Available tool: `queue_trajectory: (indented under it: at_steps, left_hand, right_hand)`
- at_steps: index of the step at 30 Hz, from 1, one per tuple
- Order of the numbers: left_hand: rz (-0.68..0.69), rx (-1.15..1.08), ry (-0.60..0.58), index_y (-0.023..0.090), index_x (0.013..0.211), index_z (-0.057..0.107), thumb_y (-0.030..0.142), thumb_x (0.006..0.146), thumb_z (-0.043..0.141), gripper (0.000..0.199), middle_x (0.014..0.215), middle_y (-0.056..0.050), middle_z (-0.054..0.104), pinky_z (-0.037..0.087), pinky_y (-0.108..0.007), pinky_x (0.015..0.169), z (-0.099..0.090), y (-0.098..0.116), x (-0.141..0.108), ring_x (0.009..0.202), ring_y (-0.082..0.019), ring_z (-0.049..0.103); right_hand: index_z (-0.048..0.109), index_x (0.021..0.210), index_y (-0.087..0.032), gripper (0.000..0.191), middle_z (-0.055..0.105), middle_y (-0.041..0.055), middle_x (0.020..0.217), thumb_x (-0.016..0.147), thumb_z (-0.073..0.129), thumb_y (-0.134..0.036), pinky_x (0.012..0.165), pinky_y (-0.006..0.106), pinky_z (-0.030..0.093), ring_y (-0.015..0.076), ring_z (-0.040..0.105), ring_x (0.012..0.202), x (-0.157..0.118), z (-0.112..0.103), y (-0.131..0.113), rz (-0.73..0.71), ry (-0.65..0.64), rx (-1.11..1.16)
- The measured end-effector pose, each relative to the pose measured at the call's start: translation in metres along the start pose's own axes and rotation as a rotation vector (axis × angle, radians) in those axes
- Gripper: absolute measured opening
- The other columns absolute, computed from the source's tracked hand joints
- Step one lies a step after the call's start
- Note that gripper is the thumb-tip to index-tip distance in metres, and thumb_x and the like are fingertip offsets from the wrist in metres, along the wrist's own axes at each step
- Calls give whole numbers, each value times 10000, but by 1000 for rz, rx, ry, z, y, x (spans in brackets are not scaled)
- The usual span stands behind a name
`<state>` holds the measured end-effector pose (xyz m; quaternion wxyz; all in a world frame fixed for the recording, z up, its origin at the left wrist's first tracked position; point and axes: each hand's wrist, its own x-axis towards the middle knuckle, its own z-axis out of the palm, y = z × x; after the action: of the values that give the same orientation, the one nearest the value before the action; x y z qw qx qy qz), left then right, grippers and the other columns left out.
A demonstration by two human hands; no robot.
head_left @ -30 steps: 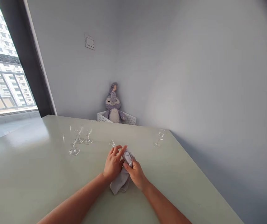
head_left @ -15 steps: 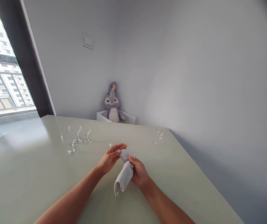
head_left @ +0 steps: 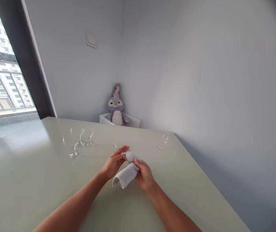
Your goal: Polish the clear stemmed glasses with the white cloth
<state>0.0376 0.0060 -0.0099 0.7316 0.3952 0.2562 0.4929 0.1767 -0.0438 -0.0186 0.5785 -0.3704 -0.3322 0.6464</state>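
Over the middle of the table, my left hand (head_left: pixel 115 163) steadies a clear stemmed glass, thumb and fingers at one side of its bowl (head_left: pixel 130 157). White cloth shows through the glass. My right hand (head_left: pixel 144 174) is closed on the white cloth (head_left: pixel 126 176) at the glass's other side, with the thumb over it. A loose end of the cloth hangs down to the left between my forearms. Just beyond my left fingers shows a small clear glass piece (head_left: pixel 115 145); whether it belongs to the held glass I cannot tell.
Three clear stemmed glasses stand close together on the left, the nearest one (head_left: pixel 74 155) in front. Another stemmed glass (head_left: pixel 161 148) stands near the far right corner of the pale green table (head_left: pixel 43 193). Behind the table, a plush toy (head_left: pixel 117 112) sits in a white basket (head_left: pixel 135 122).
The cloth's hanging end has swung up and left, and the held glass has turned slightly. Both hands stay at nearly the same spot. The standing glasses have not moved.
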Motion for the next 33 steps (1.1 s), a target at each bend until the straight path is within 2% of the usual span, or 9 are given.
queue_trajectory:
  at_steps: [2, 5, 9, 12, 16, 19, 24, 28, 33]
  left_hand:
    - [14, -15, -101, 215, 1094, 581, 282, 754, 603, 346, 1211, -70, 528, 386, -332, 918, 2, 5, -2, 1065, -198, 490]
    - [13, 120, -156, 186, 1061, 605, 319, 771, 585, 320, 1035, -81, 598, 406, -335, 885, 0, 9, -3, 938, -185, 537]
    - [27, 339, -22, 161, 896, 645, 433, 767, 559, 314, 833, -58, 606, 456, -313, 740, -6, 5, 0, 773, -167, 548]
    - [94, 451, 81, 161, 877, 649, 464, 766, 544, 340, 859, -66, 616, 443, -317, 767, -7, 2, 2, 826, -188, 553]
    - [83, 284, -90, 233, 1158, 548, 376, 772, 571, 412, 1196, -78, 535, 376, -343, 920, -2, 6, -2, 1126, -234, 451]
    - [14, 218, -211, 208, 1144, 556, 349, 778, 571, 392, 1101, -91, 583, 379, -364, 918, 3, 13, -7, 1040, -229, 510]
    - [-33, 183, -169, 186, 996, 600, 397, 782, 555, 304, 903, -64, 605, 452, -327, 755, 2, 19, -8, 798, -175, 564]
    - [-103, 179, -149, 175, 876, 585, 451, 771, 548, 298, 737, -21, 562, 449, -259, 626, 1, 15, -6, 663, -133, 532]
    - [-118, 171, -75, 168, 870, 584, 499, 802, 470, 357, 761, -16, 571, 455, -245, 653, 6, 4, -6, 697, -128, 530]
  right_hand:
    - [640, 827, -168, 274, 536, -15, 647, 665, 696, -382, 536, 224, 371, 93, 433, 548, 3, -4, -5, 82, 19, 178]
    - [645, 806, -159, 258, 517, -22, 614, 673, 697, -373, 524, 213, 356, 86, 416, 536, -2, -3, -10, 86, -24, 222]
    - [638, 923, -169, 309, 533, -17, 668, 655, 727, -295, 504, 204, 326, 84, 404, 551, -11, 6, -7, 9, -102, 49]
    - [640, 879, -166, 281, 525, -18, 651, 668, 710, -338, 502, 211, 340, 85, 408, 537, -8, 7, -2, 90, -71, 116]
    - [636, 818, -165, 281, 520, -21, 633, 669, 697, -396, 517, 221, 375, 90, 428, 538, 1, 0, -2, 140, 49, 293]
    - [629, 846, -177, 287, 517, -21, 651, 710, 651, -429, 519, 220, 373, 92, 431, 553, -4, 2, -7, 117, 23, 257]
    - [545, 1125, -234, 416, 566, -1, 795, 736, 632, -354, 607, 252, 386, 125, 468, 651, -19, 10, -6, -91, -231, -276]
    - [622, 1016, -246, 262, 608, 40, 855, 763, 554, -240, 700, 304, 378, 183, 502, 753, -14, 3, 4, -432, -166, -917]
    - [658, 912, -273, 228, 635, 37, 791, 793, 474, -210, 646, 275, 368, 169, 512, 668, -3, -12, 0, -602, -169, -1172]
